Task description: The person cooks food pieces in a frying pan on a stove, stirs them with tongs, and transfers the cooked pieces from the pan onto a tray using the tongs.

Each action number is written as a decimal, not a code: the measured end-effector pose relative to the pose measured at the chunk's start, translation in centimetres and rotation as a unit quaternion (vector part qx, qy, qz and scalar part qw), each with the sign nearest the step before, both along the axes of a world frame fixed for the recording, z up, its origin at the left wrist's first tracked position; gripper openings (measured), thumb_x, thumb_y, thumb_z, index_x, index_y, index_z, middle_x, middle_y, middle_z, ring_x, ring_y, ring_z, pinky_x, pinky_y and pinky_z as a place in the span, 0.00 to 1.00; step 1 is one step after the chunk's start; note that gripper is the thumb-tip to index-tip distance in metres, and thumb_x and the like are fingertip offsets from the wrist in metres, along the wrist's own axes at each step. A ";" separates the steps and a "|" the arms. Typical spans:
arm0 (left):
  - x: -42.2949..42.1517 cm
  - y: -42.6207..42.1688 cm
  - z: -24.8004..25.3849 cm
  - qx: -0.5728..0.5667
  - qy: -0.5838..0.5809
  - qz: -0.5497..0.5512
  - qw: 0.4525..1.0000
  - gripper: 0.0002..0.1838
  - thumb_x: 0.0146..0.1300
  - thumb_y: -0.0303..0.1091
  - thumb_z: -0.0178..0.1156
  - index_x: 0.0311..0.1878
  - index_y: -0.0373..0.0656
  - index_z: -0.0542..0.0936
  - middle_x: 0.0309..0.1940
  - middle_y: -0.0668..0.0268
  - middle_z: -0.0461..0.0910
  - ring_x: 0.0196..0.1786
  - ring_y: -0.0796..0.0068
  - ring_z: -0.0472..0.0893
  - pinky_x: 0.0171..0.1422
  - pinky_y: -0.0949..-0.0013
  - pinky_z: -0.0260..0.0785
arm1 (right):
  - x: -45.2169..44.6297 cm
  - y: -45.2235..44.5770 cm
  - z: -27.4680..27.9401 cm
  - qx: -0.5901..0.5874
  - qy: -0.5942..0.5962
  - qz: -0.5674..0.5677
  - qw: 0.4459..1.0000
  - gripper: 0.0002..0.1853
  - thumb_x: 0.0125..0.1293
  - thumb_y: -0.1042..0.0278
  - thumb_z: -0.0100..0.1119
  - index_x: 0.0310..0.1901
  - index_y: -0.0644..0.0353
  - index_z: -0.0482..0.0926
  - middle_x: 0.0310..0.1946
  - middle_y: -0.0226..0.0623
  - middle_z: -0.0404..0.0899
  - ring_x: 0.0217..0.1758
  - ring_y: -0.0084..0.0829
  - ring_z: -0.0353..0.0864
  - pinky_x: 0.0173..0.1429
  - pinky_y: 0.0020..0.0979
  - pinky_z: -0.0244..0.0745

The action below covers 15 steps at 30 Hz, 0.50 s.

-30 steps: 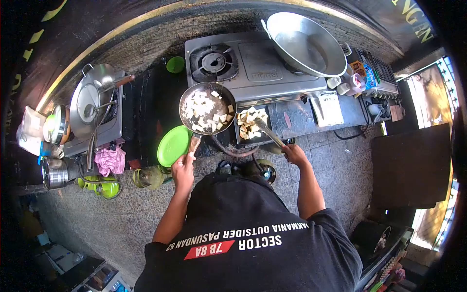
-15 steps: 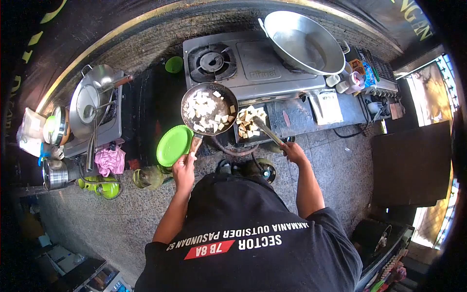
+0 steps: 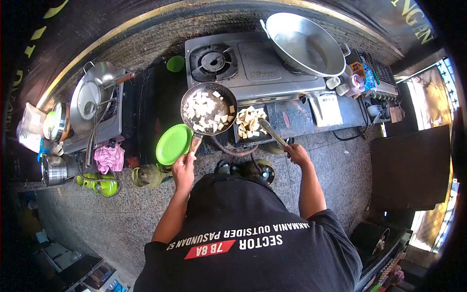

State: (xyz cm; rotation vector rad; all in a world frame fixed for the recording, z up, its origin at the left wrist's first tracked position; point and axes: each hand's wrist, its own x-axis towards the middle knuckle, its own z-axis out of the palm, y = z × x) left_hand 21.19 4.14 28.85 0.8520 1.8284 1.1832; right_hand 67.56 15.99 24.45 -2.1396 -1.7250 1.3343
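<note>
My left hand (image 3: pixel 183 169) is closed round the handle of a dark frying pan (image 3: pixel 221 95). Several pale, cut cubes of food (image 3: pixel 202 104) lie in the pan, a few of them browned. Beside the pan, more cubes (image 3: pixel 249 120) are heaped on a dark square tray (image 3: pixel 242 139). In my right hand (image 3: pixel 296 155) is a long metal utensil (image 3: pixel 275 134), its far end at the right side of that heap. Whether it is tongs or a spatula I cannot make out. A green oval plate (image 3: pixel 173 144) lies just left of the pan's handle.
Behind the pan stands a two-burner stove (image 3: pixel 260 63), a large metal wok (image 3: pixel 306 46) on its right side. Cups (image 3: pixel 343 88) stand farther right. To the left are another wok (image 3: pixel 82 109) and a pink cloth (image 3: pixel 109 158); a green bowl (image 3: pixel 175 63) sits by the stove.
The utensil's far end has moved slightly right, and my right hand has shifted a little down and right with it. My left hand and the pan stay about where they were.
</note>
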 end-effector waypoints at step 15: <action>0.3 0.2 0.2 -0.001 0.053 -0.032 0.998 0.19 0.74 0.45 0.65 0.34 0.37 0.84 0.18 0.75 0.70 0.23 0.83 0.68 0.29 0.70 0.60 | -0.9 1.5 19.4 0.096 -0.021 0.017 0.995 0.31 0.78 0.38 0.55 0.37 0.65 0.85 0.21 0.39 0.79 0.24 0.32 0.79 0.34 0.40 0.75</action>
